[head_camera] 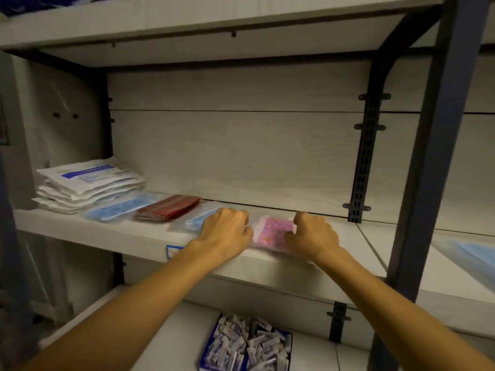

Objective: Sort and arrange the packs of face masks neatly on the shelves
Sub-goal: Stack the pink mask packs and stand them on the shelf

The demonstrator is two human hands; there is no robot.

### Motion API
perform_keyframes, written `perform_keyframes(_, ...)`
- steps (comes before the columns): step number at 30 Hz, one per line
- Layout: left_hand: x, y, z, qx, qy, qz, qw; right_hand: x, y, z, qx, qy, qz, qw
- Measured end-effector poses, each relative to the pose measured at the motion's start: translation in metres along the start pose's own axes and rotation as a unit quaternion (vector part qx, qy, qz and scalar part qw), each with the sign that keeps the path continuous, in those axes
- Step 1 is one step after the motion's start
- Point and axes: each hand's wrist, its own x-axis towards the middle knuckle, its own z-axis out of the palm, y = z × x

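The pale shelf (pixel 101 234) carried a row: a stack of white packs (pixel 88 183) at far left, then a blue pack (pixel 120 208), red pack (pixel 167 207), another blue pack (pixel 197 220) (partly hidden) and a pink pack (pixel 272 230).

Two bare forearms, hands (pixel 225 231) without sleeves, rings or watch.

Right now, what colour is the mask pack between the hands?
Pink mask pack, with a faint pattern; head view.
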Motion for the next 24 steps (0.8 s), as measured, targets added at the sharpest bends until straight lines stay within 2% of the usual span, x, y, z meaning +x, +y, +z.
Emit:
perform_keyframes(5,0.017,-0.006,0.027,0.001,-0.046,0.029,0.999,0.007,0.002,0.022,-0.037,-0.040,0.043,0.998)
perform_keyframes(11,0.024,-0.014,0.043,-0.045,-0.019,0.048,0.998,0.024,-0.016,0.017,0.126,-0.032,0.156,0.979)
perform_keyframes(13,0.022,-0.016,0.045,-0.068,-0.003,0.043,0.997,0.031,-0.022,0.013,0.224,-0.021,0.198,0.954)
perform_keyframes(17,0.025,-0.022,0.046,-0.123,-0.003,0.039,0.992,0.041,-0.032,0.013,0.399,-0.014,0.282,0.872)
perform_keyframes(21,0.026,-0.027,0.047,-0.154,-0.006,0.040,0.987,0.036,-0.033,0.019,0.491,0.003,0.310,0.814)
perform_keyframes(24,0.025,-0.030,0.050,-0.165,-0.002,0.043,0.985,0.032,-0.034,0.015,0.546,-0.053,0.307,0.778)
